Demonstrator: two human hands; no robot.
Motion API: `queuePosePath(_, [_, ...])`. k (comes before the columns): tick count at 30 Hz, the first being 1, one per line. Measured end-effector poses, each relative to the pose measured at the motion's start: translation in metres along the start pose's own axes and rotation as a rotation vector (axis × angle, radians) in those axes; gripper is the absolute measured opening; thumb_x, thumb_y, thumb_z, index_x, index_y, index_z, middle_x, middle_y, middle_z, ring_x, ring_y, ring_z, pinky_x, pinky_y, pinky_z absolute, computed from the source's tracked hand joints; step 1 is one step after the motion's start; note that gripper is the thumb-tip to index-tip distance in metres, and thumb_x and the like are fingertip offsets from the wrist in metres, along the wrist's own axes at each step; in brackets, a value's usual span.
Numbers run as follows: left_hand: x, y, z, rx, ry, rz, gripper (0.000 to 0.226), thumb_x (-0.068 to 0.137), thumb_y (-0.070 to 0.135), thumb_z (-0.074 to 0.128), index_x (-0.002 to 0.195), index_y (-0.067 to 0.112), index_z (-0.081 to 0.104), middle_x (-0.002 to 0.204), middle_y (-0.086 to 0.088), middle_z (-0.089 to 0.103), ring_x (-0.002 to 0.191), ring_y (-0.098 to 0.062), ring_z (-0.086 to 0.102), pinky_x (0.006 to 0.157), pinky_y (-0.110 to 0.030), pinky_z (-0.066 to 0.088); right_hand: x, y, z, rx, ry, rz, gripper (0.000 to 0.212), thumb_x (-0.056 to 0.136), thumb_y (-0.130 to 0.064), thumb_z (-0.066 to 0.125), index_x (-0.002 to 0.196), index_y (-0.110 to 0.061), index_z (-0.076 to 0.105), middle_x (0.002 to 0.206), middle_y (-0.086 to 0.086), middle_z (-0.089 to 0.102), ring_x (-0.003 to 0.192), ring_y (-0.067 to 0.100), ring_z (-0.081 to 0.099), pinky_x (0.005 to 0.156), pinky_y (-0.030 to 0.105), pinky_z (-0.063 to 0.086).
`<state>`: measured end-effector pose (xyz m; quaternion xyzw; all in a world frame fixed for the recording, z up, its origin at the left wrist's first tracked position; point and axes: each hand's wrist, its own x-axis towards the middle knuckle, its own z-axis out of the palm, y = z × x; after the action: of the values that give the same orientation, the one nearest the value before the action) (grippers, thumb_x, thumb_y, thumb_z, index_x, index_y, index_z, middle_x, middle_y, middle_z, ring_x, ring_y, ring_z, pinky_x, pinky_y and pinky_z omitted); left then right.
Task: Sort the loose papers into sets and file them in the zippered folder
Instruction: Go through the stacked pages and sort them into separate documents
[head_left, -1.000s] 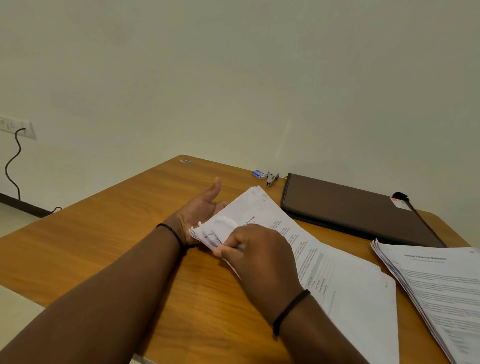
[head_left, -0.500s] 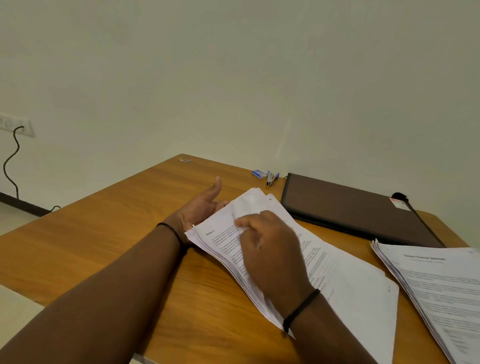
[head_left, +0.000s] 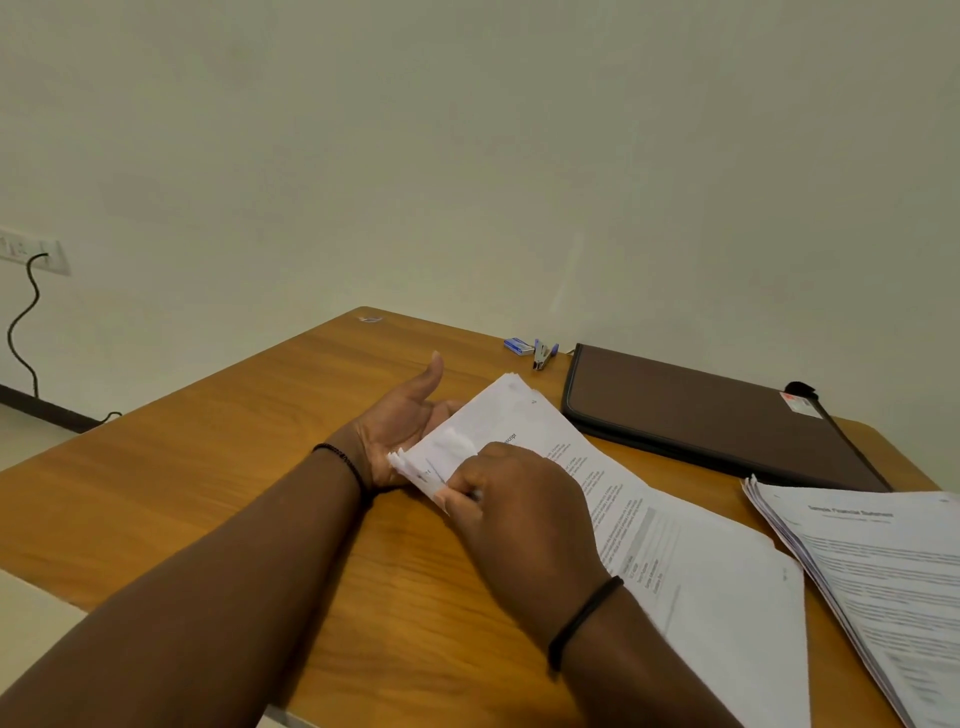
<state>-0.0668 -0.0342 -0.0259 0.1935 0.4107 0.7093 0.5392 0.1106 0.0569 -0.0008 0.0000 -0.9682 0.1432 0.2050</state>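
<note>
left hand (head_left: 400, 423) lies palm up on the bench (head_left: 218, 483), fingers spread under the near corner of the paper stack (head_left: 675, 551). right hand (head_left: 519, 499) pinches the corner of the top sheets. second pile (head_left: 883, 566) at right edge. zippered folder (head_left: 701, 410) closed, flat, beyond the stack. stapler (head_left: 543, 356) just left of the folder.
</note>
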Motion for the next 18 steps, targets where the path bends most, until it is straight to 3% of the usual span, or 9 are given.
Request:
queuePosePath(5, [0.001, 0.003, -0.005, 0.070, 0.059, -0.002, 0.090, 0.084, 0.081, 0.037, 0.129, 0.007, 0.063, 0.114, -0.017, 0.065, 0.092, -0.033, 0.070, 0.078, -0.040, 0.057, 0.003, 0.005, 0.004, 0.216, 0.045, 0.156, 0.034, 0.080, -0.061, 0.066, 0.083, -0.027, 0.069, 0.079, -0.017, 0.060, 0.075, 0.003, 0.054, 0.063, 0.016, 0.040])
queuePosePath(8, [-0.001, 0.002, 0.000, 0.037, 0.019, -0.025, 0.087, 0.084, 0.081, 0.037, 0.121, 0.008, 0.064, 0.105, -0.018, 0.066, 0.087, -0.036, 0.070, 0.072, -0.040, 0.061, 0.001, 0.006, 0.003, 0.272, 0.223, 0.193, 0.017, 0.091, -0.043, 0.063, 0.098, -0.033, 0.052, 0.080, -0.014, 0.061, 0.072, 0.006, 0.060, 0.059, 0.017, 0.050])
queuePosePath(10, [-0.003, 0.003, 0.001, 0.006, 0.031, -0.047, 0.084, 0.084, 0.081, 0.037, 0.123, 0.011, 0.063, 0.104, -0.016, 0.068, 0.088, -0.036, 0.071, 0.069, -0.039, 0.061, 0.002, 0.008, 0.001, 0.281, 0.319, 0.212, 0.027, 0.096, -0.030, 0.058, 0.118, -0.036, 0.041, 0.088, -0.018, 0.054, 0.072, 0.007, 0.061, 0.060, 0.017, 0.055])
queuePosePath(13, [-0.003, 0.004, 0.003, 0.014, 0.056, -0.039, 0.086, 0.081, 0.082, 0.044, 0.134, 0.015, 0.059, 0.112, -0.014, 0.066, 0.095, -0.034, 0.070, 0.072, -0.036, 0.061, 0.005, 0.011, -0.001, 0.246, 0.424, 0.148, 0.026, 0.098, -0.015, 0.053, 0.121, -0.027, 0.055, 0.093, -0.013, 0.056, 0.071, 0.003, 0.055, 0.059, 0.011, 0.049])
queuePosePath(16, [-0.001, 0.003, 0.009, 0.069, 0.104, -0.026, 0.083, 0.082, 0.081, 0.039, 0.117, 0.013, 0.072, 0.104, -0.014, 0.067, 0.089, -0.032, 0.069, 0.072, -0.035, 0.059, 0.003, 0.015, 0.001, 0.212, 0.280, 0.077, 0.023, 0.099, -0.014, 0.050, 0.108, -0.020, 0.070, 0.106, -0.003, 0.067, 0.087, 0.005, 0.059, 0.068, 0.013, 0.048])
queuePosePath(18, [0.001, 0.003, 0.010, 0.088, 0.126, -0.009, 0.085, 0.084, 0.081, 0.034, 0.110, 0.011, 0.075, 0.104, -0.015, 0.067, 0.090, -0.032, 0.067, 0.077, -0.037, 0.055, 0.000, 0.010, 0.002, 0.177, 0.109, 0.027, 0.024, 0.098, -0.030, 0.051, 0.114, -0.025, 0.069, 0.115, -0.007, 0.066, 0.100, 0.004, 0.057, 0.079, 0.014, 0.045])
